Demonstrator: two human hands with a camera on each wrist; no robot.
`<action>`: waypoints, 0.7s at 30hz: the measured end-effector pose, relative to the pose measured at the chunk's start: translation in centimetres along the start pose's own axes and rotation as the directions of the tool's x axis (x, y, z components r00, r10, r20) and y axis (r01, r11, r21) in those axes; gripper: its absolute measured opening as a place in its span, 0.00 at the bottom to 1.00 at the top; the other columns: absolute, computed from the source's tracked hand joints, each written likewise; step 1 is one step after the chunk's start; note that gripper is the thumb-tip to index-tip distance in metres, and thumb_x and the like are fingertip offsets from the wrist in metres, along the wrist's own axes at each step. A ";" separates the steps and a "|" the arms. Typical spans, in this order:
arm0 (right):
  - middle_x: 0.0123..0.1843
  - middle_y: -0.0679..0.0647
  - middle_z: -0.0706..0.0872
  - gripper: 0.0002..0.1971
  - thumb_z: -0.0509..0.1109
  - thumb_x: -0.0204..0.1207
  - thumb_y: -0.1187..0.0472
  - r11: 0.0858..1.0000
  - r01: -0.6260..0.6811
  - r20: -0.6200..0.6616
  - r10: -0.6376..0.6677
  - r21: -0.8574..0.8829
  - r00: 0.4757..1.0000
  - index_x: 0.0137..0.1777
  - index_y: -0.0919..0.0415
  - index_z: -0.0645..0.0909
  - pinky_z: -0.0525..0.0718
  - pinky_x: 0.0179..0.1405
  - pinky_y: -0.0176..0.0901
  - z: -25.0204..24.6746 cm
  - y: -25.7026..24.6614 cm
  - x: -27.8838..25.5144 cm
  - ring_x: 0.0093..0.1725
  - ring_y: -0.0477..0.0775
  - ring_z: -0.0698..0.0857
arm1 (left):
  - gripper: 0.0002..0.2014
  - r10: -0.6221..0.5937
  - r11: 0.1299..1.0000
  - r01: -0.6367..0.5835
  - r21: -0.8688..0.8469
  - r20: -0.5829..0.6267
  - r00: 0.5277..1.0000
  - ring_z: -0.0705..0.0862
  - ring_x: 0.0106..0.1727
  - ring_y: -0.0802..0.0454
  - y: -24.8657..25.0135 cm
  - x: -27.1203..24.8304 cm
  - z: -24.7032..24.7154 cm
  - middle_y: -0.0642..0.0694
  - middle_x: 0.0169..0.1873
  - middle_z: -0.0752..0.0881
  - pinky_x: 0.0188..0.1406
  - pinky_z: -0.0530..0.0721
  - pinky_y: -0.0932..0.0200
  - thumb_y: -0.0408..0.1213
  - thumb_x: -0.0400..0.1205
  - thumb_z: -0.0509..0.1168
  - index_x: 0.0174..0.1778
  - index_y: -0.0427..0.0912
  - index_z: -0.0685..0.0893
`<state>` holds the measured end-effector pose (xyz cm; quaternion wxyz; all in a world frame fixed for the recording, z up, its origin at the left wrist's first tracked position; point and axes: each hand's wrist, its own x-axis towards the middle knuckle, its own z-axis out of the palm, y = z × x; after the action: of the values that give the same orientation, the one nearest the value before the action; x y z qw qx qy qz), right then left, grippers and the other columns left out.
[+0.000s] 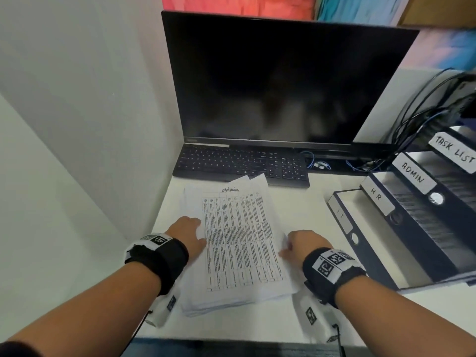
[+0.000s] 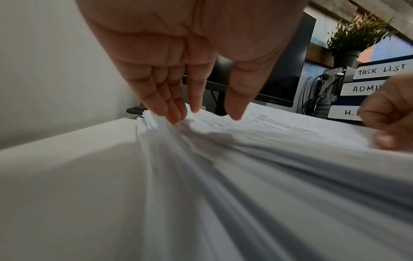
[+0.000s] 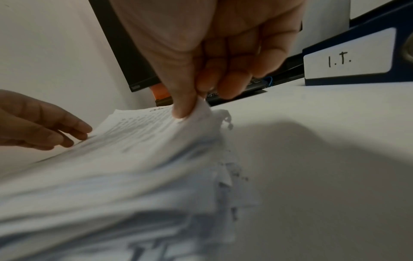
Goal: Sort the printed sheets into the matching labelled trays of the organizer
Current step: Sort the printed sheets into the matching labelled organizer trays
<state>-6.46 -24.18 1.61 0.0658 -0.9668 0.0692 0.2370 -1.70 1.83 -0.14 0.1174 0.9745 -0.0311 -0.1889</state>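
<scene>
A stack of printed sheets (image 1: 239,243) lies on the white desk, its top sheet (image 2: 279,123) a table of text with "admin" handwritten at the head. My left hand (image 1: 190,234) rests with straight fingers (image 2: 176,113) on the stack's left edge. My right hand (image 1: 298,244) pinches the top sheet's right edge (image 3: 201,113) between thumb and fingers and lifts it slightly. The dark blue organizer (image 1: 412,228) stands at the right, its stepped trays labelled I.T. (image 3: 339,61), HR (image 1: 376,194), ADMIN (image 1: 413,173) and TASK LIST (image 1: 454,150).
A black keyboard (image 1: 242,164) and a dark monitor (image 1: 278,83) stand just behind the stack. Cables (image 1: 422,119) run behind the organizer. A white wall (image 1: 77,124) closes the left side. A potted plant (image 2: 355,38) sits on a shelf at the back right.
</scene>
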 end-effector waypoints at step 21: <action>0.31 0.45 0.69 0.16 0.57 0.78 0.54 0.976 0.069 0.058 -0.058 -0.208 0.997 0.29 0.51 0.62 0.73 0.41 0.40 -0.1 2.3 -1.1 0.41 0.53 0.76 | 0.29 -0.160 0.823 0.165 -0.543 0.057 0.985 0.78 0.66 0.45 2.0 3.0 -2.3 0.43 0.65 0.80 0.65 0.73 0.59 0.43 0.80 0.68 0.75 0.42 0.68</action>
<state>-7.80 -26.37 2.02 -0.0276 -0.9636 0.0113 0.2658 1.90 0.08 1.38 0.3734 0.8988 0.1065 -0.2035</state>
